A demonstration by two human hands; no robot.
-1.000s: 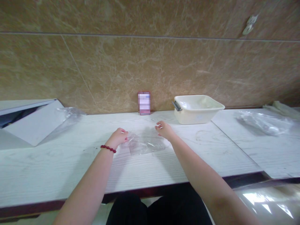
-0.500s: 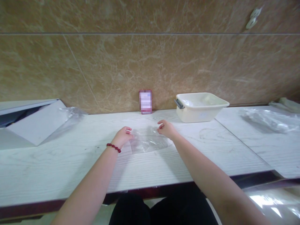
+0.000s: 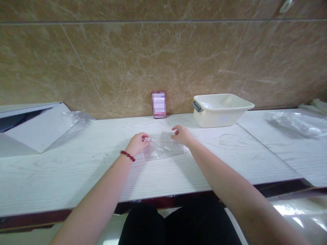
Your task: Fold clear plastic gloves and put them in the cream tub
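Note:
A clear plastic bag point(image 3: 163, 148) lies on the white wood-grain table point(image 3: 84, 177), between my two hands. My left hand point(image 3: 138, 142), with a red bead bracelet at the wrist, has its fingers closed on the bag's left edge. On the other side, my right hand point(image 3: 182, 135) pinches the bag's upper right edge between thumb and fingers. The bag is see-through and slightly wrinkled, and nothing can be made out inside it.
A phone point(image 3: 158, 104) leans against the marbled wall. Right of it stands a cream plastic bin point(image 3: 214, 117) with a grey handle. A white box point(image 3: 41, 131) is at the left beside crumpled clear plastic point(image 3: 80, 118). More clear plastic bags point(image 3: 300, 124) lie far right.
My left hand has shifted slightly right along the bag, so the hands are a little closer together. The whole view has tilted down slightly.

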